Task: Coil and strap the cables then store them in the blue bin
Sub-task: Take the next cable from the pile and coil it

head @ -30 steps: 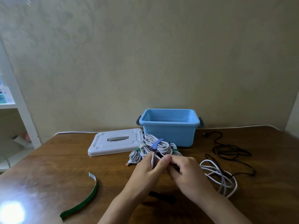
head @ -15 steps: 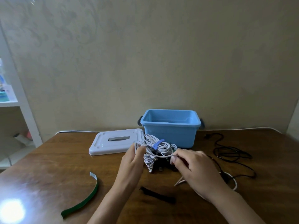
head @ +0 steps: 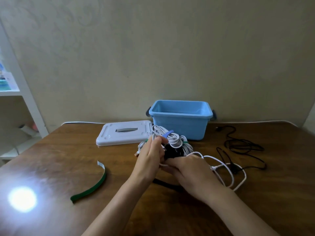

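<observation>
A loose white cable (head: 228,169) trails in loops over the wooden table (head: 68,154) to the right of my hands. My left hand (head: 150,157) holds one end of it upright, fingers curled round the cable. My right hand (head: 189,169) grips the same cable just below and to the right. Behind them lies a pile of coiled white cables (head: 172,140) bound with blue and green straps. The open blue bin (head: 180,116) stands at the back against the wall.
The bin's white lid (head: 124,133) lies left of the bin. A loose green strap (head: 92,188) curls on the table at the left, and a black strap (head: 163,183) shows under my wrists. A tangled black cable (head: 242,147) sprawls at the right. A white shelf (head: 15,92) stands at far left.
My hands parted and came back together; the left hand has lifted with the cable end. More white cable now lies looped at the right. The view has tilted slightly.
</observation>
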A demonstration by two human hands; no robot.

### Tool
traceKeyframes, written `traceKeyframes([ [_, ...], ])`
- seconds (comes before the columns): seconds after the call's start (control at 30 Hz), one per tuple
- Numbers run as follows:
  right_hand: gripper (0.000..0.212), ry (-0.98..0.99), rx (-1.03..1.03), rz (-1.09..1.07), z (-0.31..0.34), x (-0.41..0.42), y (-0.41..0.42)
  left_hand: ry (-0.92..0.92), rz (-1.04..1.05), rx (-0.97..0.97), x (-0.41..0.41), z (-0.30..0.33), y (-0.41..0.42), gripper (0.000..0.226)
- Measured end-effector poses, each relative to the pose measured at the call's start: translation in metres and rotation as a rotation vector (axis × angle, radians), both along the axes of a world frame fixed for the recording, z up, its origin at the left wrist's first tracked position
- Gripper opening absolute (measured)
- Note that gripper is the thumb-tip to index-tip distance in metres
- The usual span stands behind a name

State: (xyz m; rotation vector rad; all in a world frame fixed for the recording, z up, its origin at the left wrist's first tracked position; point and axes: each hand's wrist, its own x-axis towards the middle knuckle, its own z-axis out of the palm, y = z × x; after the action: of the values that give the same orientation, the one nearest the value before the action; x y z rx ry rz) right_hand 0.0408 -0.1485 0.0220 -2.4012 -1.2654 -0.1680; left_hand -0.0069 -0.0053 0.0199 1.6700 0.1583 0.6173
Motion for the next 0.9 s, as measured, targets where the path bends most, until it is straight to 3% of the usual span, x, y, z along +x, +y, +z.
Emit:
traceKeyframes([
  [0.27,0.031,-0.081,-0.013,0.006,-0.002,0.006,-0.004,-0.087,0.045,-0.049,0.0,0.007,0.002,0.044],
  [0.43,0.022,0.056,0.105,0.027,0.001,0.019,-0.015,-0.077,0.1,-0.088,-0.003,0.011,0.011,0.05],
  [0.67,0.03,-0.062,-0.056,0.059,-0.003,0.003,0.002,-0.115,-0.054,-0.225,-0.003,0.011,-0.003,0.05],
  [0.8,0.031,-0.098,-0.104,0.044,-0.004,0.002,0.004,-0.053,-0.105,-0.138,-0.006,0.01,-0.004,0.049],
  [0.9,0.027,-0.164,-0.077,-0.003,0.003,0.008,-0.005,0.003,-0.078,0.039,-0.007,0.011,0.002,0.045],
])
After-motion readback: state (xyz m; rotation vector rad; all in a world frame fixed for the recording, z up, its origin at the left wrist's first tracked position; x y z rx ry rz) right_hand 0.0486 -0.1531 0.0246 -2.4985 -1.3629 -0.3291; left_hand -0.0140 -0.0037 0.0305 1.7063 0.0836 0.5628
